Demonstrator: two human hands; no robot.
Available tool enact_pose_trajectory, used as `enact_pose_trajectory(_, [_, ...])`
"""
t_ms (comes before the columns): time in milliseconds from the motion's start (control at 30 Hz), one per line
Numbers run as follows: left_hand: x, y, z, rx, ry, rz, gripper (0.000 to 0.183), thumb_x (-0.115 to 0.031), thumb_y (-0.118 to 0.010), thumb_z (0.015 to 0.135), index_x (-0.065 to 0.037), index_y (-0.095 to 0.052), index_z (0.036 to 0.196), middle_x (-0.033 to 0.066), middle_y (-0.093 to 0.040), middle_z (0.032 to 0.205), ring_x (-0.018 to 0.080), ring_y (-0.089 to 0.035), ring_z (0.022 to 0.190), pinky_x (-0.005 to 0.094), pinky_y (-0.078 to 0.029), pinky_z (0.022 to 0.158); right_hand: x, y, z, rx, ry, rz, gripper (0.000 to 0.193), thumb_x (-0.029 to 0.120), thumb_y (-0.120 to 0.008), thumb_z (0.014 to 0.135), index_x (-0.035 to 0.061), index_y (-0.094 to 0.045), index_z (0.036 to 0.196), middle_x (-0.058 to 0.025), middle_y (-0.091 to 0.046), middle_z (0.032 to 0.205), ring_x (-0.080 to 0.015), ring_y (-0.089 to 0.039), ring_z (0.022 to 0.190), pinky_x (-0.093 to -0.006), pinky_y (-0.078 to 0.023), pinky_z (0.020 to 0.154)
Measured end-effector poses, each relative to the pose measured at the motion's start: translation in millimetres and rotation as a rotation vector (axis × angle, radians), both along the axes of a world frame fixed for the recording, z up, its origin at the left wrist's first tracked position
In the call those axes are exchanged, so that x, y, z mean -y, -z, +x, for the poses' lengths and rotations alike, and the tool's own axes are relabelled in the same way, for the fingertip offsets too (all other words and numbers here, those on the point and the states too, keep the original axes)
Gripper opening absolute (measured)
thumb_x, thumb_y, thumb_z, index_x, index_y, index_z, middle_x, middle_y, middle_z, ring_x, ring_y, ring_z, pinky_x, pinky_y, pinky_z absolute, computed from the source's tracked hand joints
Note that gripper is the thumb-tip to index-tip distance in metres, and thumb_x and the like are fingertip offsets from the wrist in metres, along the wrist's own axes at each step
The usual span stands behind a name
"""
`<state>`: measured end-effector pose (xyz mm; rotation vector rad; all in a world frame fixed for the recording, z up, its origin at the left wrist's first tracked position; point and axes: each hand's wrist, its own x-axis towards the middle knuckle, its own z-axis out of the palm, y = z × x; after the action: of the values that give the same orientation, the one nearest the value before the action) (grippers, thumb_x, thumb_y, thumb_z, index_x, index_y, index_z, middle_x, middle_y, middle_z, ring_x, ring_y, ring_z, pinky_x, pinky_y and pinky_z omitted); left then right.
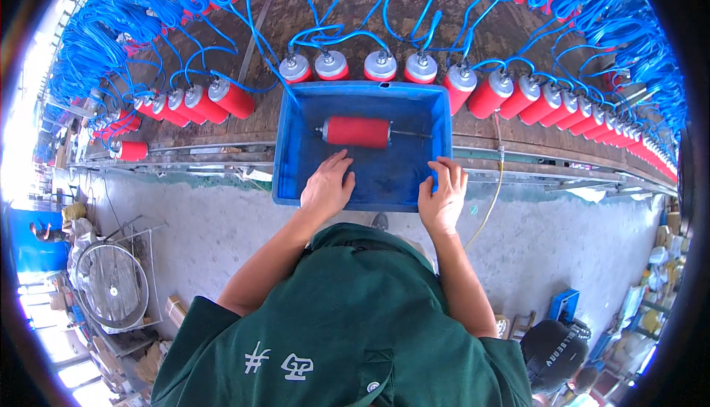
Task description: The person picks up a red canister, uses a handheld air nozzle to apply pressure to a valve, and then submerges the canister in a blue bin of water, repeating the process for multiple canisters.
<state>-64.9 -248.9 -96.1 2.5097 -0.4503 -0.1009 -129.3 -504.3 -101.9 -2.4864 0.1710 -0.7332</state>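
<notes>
A blue plastic bin (399, 201) is in front of me at the bench edge. Inside it lies a red cylinder (356, 132) on its side, with metal end caps and a thin rod (413, 134) sticking out to the right. My left hand (328, 186) rests over the bin's front left part, fingers extended just below the cylinder and apart from it. At the right rim, my right hand (442, 194) lies with loosely bent, parted fingers and the thumb toward the inside. Neither hand touches the cylinder.
Behind the bin, upright red cylinders (381, 68) with silver caps and blue cables line the wooden bench (325, 18). Coiled blue cables (621, 29) crowd its far side. A yellowish hose (497, 185) hangs at the right. A large round fan (112, 283) stands lower left.
</notes>
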Motion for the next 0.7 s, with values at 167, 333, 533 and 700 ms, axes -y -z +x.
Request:
enact_pose_trajectory(167, [-1.2, 0.8, -1.2, 0.029, 0.004, 0.001, 0.036, -0.019, -0.065, 0.099, -0.002, -0.07, 0.131, 0.0193, -0.062, 0.148, 0.0371, -0.059, 0.137, 0.0453, -0.048, 0.115, -1.4, -2.4, -1.1, -0.008, 0.007, 0.008, 0.036, 0.003, -0.067, 0.082, 0.0087, -0.067, 0.117, -0.0124, -0.064, 0.127, -0.0376, -0.058, 0.117, -0.0494, -0.048, 0.1])
enact_pose_trajectory(333, [-1.2, -0.5, -1.3, 0.051, 0.012, -0.014, 0.035, -0.018, -0.067, 0.098, -0.002, -0.07, 0.129, 0.0183, -0.066, 0.143, 0.0372, -0.063, 0.131, 0.0445, -0.051, 0.111, -2.3, -5.7, -0.9, -0.004, 0.006, 0.029, 0.036, -0.002, -0.067, 0.081, 0.0062, -0.067, 0.117, -0.015, -0.065, 0.126, -0.0392, -0.058, 0.114, -0.0493, -0.048, 0.103])
enact_pose_trajectory(533, [-2.2, 1.7, -1.8, 0.078, 0.02, -0.094, 0.031, -0.016, -0.068, 0.096, -0.001, -0.071, 0.124, 0.0192, -0.071, 0.132, 0.0392, -0.067, 0.122, 0.0445, -0.054, 0.105, -2.7, -7.5, -2.0, -0.005, 0.008, 0.03, 0.037, -0.002, -0.067, 0.081, 0.0061, -0.067, 0.117, -0.0151, -0.065, 0.126, -0.0393, -0.058, 0.115, -0.0494, -0.048, 0.103])
enact_pose_trajectory(700, [-1.6, -3.1, -3.7, 0.093, 0.006, -0.136, 0.025, -0.012, -0.069, 0.095, -0.002, -0.072, 0.118, 0.0177, -0.073, 0.124, 0.0392, -0.071, 0.112, 0.0437, -0.058, 0.096, -1.4, -3.0, -2.0, -0.006, 0.01, 0.012, 0.037, 0.003, -0.068, 0.082, 0.0099, -0.066, 0.118, -0.0115, -0.064, 0.127, -0.0371, -0.058, 0.117, -0.0496, -0.048, 0.098])
